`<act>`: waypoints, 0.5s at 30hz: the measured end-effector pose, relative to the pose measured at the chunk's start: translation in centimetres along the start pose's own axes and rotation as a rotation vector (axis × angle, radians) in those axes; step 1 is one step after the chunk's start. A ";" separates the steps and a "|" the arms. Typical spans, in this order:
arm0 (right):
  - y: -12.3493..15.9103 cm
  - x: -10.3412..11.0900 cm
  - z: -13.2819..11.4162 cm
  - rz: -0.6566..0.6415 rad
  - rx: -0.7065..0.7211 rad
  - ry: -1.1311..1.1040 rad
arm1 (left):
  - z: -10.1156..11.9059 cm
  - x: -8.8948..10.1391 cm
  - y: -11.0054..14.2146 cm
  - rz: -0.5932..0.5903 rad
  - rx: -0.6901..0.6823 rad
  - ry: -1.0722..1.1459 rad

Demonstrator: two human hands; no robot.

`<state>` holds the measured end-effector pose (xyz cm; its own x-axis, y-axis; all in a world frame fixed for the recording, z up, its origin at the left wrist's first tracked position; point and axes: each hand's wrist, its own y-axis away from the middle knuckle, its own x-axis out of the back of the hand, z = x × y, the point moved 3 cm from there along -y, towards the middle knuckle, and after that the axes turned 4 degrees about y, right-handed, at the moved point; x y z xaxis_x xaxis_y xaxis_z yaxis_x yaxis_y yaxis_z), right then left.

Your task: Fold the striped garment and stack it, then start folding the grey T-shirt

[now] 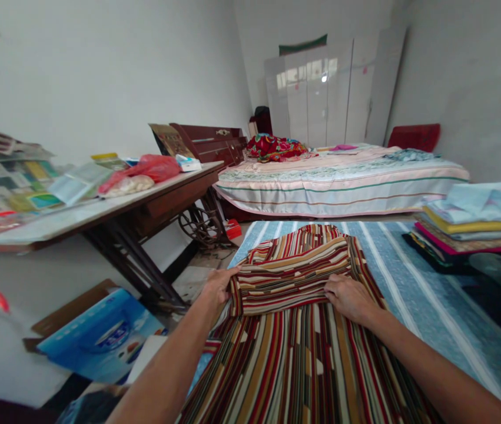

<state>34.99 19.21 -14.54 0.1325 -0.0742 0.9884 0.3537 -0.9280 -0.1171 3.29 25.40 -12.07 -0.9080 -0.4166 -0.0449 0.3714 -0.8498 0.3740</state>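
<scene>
A striped garment (294,330) in red, brown, cream and dark green lies spread on a blue striped bed sheet (413,282). Its far part is folded back toward me into a band. My left hand (218,284) grips the left end of that folded band, fingers curled over the cloth. My right hand (348,296) presses on and pinches the right end of the same fold, fingers closed on the fabric. Both forearms reach in from the bottom edge.
A pile of folded clothes (475,227) sits at the right on the sheet. A treadle sewing table (113,206) cluttered with bags stands at left, a blue box (100,335) below it. Another bed (338,179) and white wardrobes (321,94) lie beyond.
</scene>
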 end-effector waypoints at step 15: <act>0.0 1.0 -1.7 0.041 0.020 0.056 | -0.1 0.1 -0.7 -0.023 -0.052 0.025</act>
<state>33.52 18.55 -13.42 0.0958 -0.1330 0.9865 0.3680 -0.9161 -0.1592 2.94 25.93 -12.39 -0.9114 -0.4044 -0.0766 0.3609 -0.8747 0.3236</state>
